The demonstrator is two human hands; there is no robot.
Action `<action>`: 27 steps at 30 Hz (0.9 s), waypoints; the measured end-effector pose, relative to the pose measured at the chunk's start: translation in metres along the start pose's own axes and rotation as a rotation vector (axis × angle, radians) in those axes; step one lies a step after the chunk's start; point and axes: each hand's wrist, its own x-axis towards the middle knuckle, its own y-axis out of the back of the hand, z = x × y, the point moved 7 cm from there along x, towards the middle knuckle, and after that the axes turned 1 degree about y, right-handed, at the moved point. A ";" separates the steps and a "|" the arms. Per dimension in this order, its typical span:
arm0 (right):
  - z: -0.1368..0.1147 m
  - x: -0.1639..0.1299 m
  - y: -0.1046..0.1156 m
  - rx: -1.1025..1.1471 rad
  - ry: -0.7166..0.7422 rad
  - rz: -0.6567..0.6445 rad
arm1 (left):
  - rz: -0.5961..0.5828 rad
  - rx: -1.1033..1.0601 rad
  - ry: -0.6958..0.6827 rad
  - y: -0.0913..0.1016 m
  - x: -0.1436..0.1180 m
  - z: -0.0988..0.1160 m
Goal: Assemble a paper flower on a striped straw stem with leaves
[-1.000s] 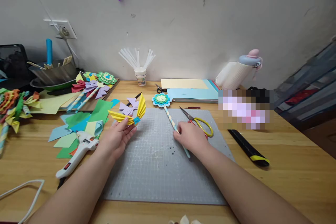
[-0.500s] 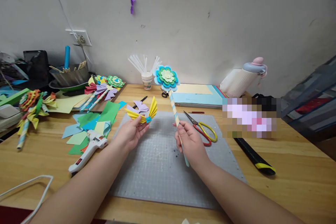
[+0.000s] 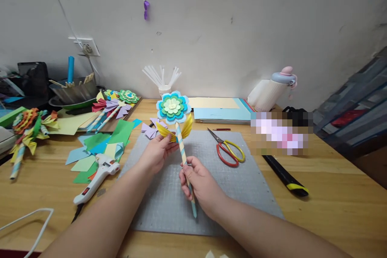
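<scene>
My right hand [image 3: 196, 183] is closed around the lower part of a striped paper stem [image 3: 182, 149]. A layered blue and green paper flower [image 3: 172, 107] tops this stem, which leans slightly left. Between the fingers of my left hand [image 3: 157, 151] is a yellow pleated paper bow [image 3: 187, 127], its two fans spread upward. The stem crosses in front of the bow's middle; whether they touch I cannot tell. Behind my left hand, a lilac folded paper piece [image 3: 150, 128] lies at the top of the grey cutting mat [image 3: 242, 205].
Scissors [image 3: 228, 151] with red and yellow handles lie right of my right hand. A white glue gun [image 3: 98, 179] rests at left beside coloured paper scraps [image 3: 90, 157]. Finished paper flowers [image 3: 111, 105] lie behind. A cutter knife [image 3: 286, 175] is at right, a cup of white sticks [image 3: 164, 88] at the back.
My right hand has brought the flower stem left and down, in front of the yellow bow. The bow is now behind the stem, still in my left hand. The view has shifted slightly right.
</scene>
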 end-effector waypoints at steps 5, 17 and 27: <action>0.003 0.001 0.000 0.014 -0.018 -0.007 | -0.027 0.022 0.003 0.003 0.001 0.003; 0.005 0.009 0.006 0.011 0.002 -0.007 | -0.075 0.049 -0.022 -0.001 -0.008 0.012; 0.003 0.008 0.007 -0.011 0.004 0.004 | -0.054 0.054 -0.035 0.001 -0.008 0.016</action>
